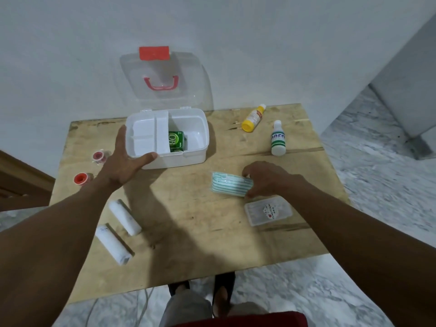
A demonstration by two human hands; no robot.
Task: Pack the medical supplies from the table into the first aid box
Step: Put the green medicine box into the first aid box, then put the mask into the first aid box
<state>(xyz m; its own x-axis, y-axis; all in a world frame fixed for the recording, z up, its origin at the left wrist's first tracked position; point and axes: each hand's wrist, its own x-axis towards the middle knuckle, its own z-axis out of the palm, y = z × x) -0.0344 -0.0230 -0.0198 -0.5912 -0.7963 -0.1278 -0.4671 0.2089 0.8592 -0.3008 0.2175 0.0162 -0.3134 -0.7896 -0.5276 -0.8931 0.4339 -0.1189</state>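
Observation:
The white first aid box [200, 128] stands open at the back of the wooden table [188, 232], its clear lid leaning on the wall. A green carton [176, 140] lies inside beside a white tray insert. My left hand [125, 161] grips the box's front left corner. My right hand [266, 178] pinches the right end of a green-striped packet of face masks [230, 184] lying on the table.
Two white bandage rolls [125, 217] [113, 244] lie front left. Two red tape rolls [98, 156] [81, 178] sit at the left edge. A yellow bottle [253, 119] and a white bottle [278, 139] lie back right. A clear swab case [267, 212] lies near my right wrist.

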